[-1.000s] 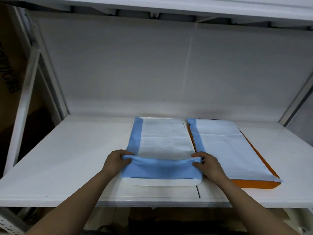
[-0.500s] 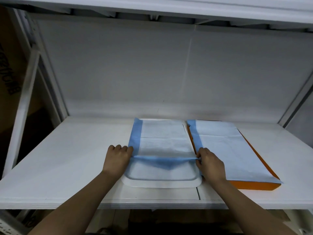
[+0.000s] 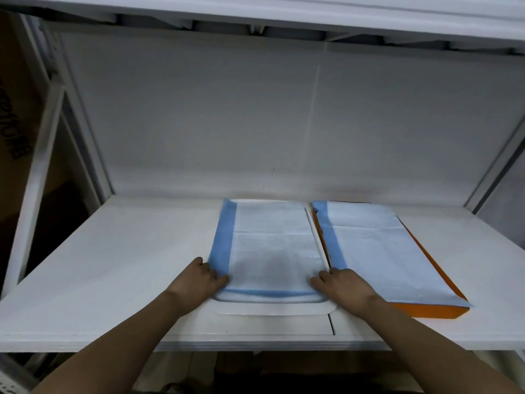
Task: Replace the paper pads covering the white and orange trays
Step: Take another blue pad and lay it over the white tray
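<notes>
Here, both hands' fingers, left hand (image 3: 202,280) and right hand (image 3: 345,288), pinch the paper pad's (image 3: 272,245) near corners over the white tray (image 3: 275,309).

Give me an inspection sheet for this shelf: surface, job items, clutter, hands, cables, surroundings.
Surface: white shelf board, with a seam near its front edge.
Job's things: white tray on the left, covered by a paper pad with blue borders at its left and near edges; the tray's near rim is uncovered. The orange tray beside it is covered by a second pad.
Clutter: nothing seen.
Hands: left hand on the first pad's near left corner, right hand on its near right corner; whether they pinch or just press is unclear.
Cables: nothing seen.
Surroundings: white back panel, upper shelf, metal uprights, brown cardboard at far left.
</notes>
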Demonstrator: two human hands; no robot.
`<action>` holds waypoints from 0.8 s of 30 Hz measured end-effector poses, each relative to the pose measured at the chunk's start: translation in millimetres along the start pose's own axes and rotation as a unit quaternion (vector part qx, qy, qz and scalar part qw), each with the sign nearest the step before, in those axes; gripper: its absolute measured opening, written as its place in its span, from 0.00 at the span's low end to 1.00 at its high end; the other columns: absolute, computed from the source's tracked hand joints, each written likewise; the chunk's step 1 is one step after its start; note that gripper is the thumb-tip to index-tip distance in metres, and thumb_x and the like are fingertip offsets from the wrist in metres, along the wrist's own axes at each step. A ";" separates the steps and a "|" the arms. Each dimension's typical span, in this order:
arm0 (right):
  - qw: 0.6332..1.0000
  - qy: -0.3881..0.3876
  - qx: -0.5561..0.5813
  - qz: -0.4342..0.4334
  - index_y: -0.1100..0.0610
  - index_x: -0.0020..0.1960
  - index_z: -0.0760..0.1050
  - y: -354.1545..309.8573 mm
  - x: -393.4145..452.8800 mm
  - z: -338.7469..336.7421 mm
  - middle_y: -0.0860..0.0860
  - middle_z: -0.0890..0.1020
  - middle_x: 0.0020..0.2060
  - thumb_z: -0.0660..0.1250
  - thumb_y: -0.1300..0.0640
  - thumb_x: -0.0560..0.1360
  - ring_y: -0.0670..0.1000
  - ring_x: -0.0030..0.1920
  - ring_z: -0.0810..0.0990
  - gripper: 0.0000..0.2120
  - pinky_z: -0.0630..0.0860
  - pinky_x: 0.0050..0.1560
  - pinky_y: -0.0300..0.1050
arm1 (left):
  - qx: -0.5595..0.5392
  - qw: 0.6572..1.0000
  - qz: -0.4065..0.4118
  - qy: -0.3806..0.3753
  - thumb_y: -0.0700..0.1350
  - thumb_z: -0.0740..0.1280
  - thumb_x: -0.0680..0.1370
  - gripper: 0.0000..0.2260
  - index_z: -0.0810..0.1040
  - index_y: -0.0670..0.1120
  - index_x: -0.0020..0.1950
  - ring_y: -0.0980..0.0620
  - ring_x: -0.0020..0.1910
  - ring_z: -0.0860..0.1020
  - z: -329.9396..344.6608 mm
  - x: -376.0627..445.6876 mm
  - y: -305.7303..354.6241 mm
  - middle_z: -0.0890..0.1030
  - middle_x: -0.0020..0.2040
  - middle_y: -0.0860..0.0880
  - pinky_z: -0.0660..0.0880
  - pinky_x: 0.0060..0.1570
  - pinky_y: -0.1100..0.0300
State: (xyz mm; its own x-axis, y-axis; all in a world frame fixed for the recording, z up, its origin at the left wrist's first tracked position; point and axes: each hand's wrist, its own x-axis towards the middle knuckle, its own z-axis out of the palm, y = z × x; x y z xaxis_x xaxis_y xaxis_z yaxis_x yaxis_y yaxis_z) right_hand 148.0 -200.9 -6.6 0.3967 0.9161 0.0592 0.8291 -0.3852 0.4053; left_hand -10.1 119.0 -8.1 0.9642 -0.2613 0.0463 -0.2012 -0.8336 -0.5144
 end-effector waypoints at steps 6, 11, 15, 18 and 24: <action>0.990 -0.011 -0.063 -0.125 0.50 0.41 0.76 5.8 -0.3 0.7 0.48 0.76 0.30 0.82 0.59 0.47 0.48 0.27 0.74 0.25 0.67 0.20 0.41 | 0.077 0.993 0.068 -0.057 0.47 0.72 0.67 0.20 0.78 0.52 0.58 0.47 0.34 0.78 -4.6 -6.9 1.3 0.80 0.40 0.47 0.73 0.41 0.58; 0.990 0.069 -0.045 -0.116 0.49 0.36 0.79 2.6 -6.2 -6.3 0.48 0.77 0.33 0.77 0.53 0.55 0.48 0.31 0.75 0.11 0.70 0.27 0.40 | 0.049 0.997 0.037 0.041 0.47 0.62 0.65 0.07 0.79 0.53 0.36 0.50 0.27 0.72 -2.8 -17.2 9.5 0.75 0.32 0.50 0.67 0.31 0.61; 0.991 0.131 0.026 0.002 0.52 0.33 0.76 -18.0 6.9 -4.1 0.49 0.76 0.32 0.58 0.57 0.67 0.50 0.31 0.76 0.09 0.67 0.30 0.41 | -0.055 0.989 -0.073 0.113 0.46 0.56 0.66 0.09 0.76 0.49 0.33 0.47 0.32 0.74 -10.9 -4.0 25.7 0.74 0.36 0.48 0.60 0.36 0.55; 0.962 0.112 0.207 0.139 0.54 0.53 0.80 -45.9 28.1 0.4 0.50 0.81 0.51 0.50 0.48 0.73 0.54 0.51 0.81 0.22 0.73 0.45 0.45 | -0.220 0.956 -0.164 0.105 0.49 0.54 0.70 0.17 0.79 0.46 0.49 0.44 0.45 0.80 -13.3 25.5 40.6 0.79 0.49 0.46 0.66 0.50 0.54; 0.903 -0.137 0.350 0.207 0.49 0.78 0.40 -57.9 41.0 15.9 0.47 0.41 0.77 0.20 0.21 0.48 0.49 0.77 0.39 0.63 0.39 0.74 0.48 | -0.353 0.891 -0.229 -0.169 0.76 0.26 0.63 0.47 0.40 0.55 0.78 0.50 0.77 0.40 4.5 55.0 59.7 0.39 0.78 0.51 0.39 0.74 0.50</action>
State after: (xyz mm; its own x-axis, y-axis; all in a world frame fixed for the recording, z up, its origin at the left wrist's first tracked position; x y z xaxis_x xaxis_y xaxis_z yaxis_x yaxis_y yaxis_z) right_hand 122.5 -142.8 -42.1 0.7333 0.6518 -0.1933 0.5953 -0.7529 -0.2807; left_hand 31.7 57.1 -40.1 0.9460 0.2474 -0.2095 0.2837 -0.9446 0.1652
